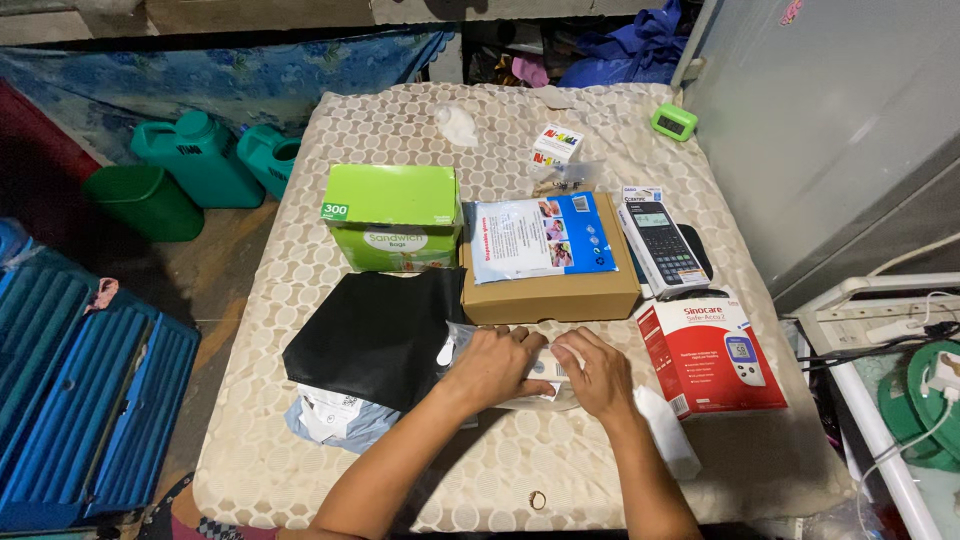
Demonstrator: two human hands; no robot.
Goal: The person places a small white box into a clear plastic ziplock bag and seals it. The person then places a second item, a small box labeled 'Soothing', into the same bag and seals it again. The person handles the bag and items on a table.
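Your left hand point(497, 366) lies palm down on a clear plastic bag point(470, 352) near the front middle of the table point(350, 470), fingers curled over a small flat white packet point(545, 368) inside or under the plastic. Your right hand point(598, 372) sits just beside it, fingers bent and pressing on the same packet from the right, so both hands touch it and nearly meet over it. Whether either hand actually pinches the packet or only presses it flat cannot be told from this view.

The bag with the packet lies just in front of a brown cardboard box point(552, 290), which carries a blue and white flat pouch point(540, 236) on its lid. To the left of your hands, a black plastic bag point(375, 335) lies spread out, overlapping a grey mailer bag point(335, 418) nearer the table's front edge. Behind the black bag stands a green box of sandwich bags point(392, 215). To the right of your right hand lies a red and white box showing a small meter point(712, 350), and behind it a boxed calculator point(660, 240). A white strip of paper point(665, 430) lies beside your right forearm. A small green clock point(674, 121) stands at the far right corner of the table.
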